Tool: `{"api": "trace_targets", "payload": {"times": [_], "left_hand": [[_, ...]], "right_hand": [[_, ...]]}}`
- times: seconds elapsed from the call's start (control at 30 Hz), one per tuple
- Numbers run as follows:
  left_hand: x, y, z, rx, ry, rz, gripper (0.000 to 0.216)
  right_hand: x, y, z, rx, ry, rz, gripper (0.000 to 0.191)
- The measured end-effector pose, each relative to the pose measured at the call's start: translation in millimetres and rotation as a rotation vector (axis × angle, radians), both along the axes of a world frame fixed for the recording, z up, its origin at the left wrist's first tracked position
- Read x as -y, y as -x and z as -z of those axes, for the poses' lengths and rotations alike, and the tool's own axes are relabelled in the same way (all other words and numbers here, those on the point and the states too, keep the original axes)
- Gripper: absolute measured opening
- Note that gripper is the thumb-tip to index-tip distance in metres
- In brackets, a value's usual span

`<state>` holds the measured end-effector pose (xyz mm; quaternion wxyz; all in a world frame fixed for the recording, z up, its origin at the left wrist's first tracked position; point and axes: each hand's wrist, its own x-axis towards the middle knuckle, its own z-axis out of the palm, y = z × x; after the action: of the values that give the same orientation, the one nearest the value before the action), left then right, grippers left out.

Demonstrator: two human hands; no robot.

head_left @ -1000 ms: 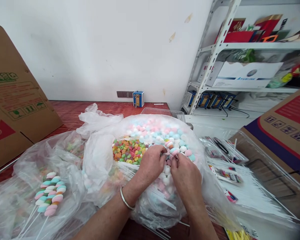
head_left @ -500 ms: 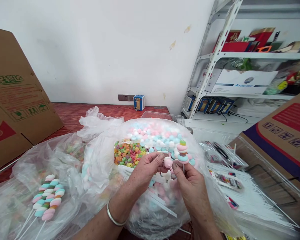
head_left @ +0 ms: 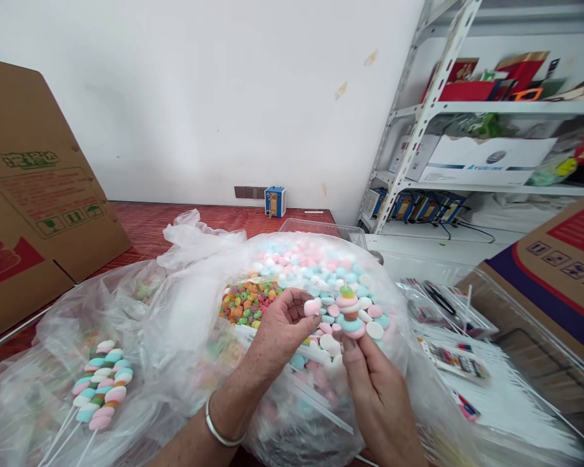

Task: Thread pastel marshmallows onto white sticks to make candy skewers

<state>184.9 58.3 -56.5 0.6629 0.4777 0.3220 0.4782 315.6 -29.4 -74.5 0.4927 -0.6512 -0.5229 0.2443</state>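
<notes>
My left hand (head_left: 285, 324) pinches a small pink marshmallow (head_left: 312, 307) between thumb and fingertips. My right hand (head_left: 370, 373) grips a thin stick carrying a candy skewer (head_left: 348, 312) of stacked pink, blue and green pieces, held upright just right of the marshmallow. Both hands hover over a large clear plastic bag (head_left: 272, 415) holding pink, blue and white marshmallows (head_left: 316, 263) and a pile of sugared ring gummies (head_left: 246, 299). A silver bangle sits on my left wrist.
Finished skewers (head_left: 102, 383) lie inside another clear bag at lower left on the red wooden table (head_left: 136, 224). Cardboard boxes stand at left (head_left: 34, 188) and right (head_left: 559, 259). White sticks and packets (head_left: 467, 363) lie at right. A metal shelf (head_left: 467, 110) stands behind.
My hands rose out of the bag. The skewer came up in my right hand, and my left hand now holds a pink marshmallow apart from it, slightly to the left.
</notes>
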Motion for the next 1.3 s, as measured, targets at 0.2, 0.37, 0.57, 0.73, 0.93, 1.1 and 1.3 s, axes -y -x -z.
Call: {"api": "trace_targets", "payload": {"times": [0.2, 0.37, 0.57, 0.73, 0.93, 1.1, 1.3], "left_hand": [[-9, 7, 2.7, 0.001, -0.027, -0.138, 0.033], [-10, 8, 4.8, -0.030, -0.115, -0.131, 0.028], [-8, 7, 9.7, -0.043, -0.191, -0.120, 0.027], [-9, 8, 13.9, -0.060, -0.226, -0.096, 0.027], [-8, 10, 9.2, -0.098, -0.249, -0.072, 0.026], [-7, 10, 13.2, -0.137, -0.304, -0.077, 0.021], [-3, 11, 10.4, -0.088, -0.307, -0.053, 0.019]], "right_hand": [[28, 13, -0.8, -0.144, 0.071, -0.180, 0.043], [29, 16, -10.5, -0.350, 0.229, -0.258, 0.049], [29, 19, -11.7, -0.650, 0.360, -0.297, 0.063], [32, 25, -5.0, -0.738, 0.395, -0.244, 0.060], [30, 28, -8.8, -0.756, 0.364, -0.243, 0.049], [27, 31, -12.6, -0.684, 0.350, -0.268, 0.051], [20, 35, -8.5, -0.615, 0.284, -0.231, 0.052]]}}
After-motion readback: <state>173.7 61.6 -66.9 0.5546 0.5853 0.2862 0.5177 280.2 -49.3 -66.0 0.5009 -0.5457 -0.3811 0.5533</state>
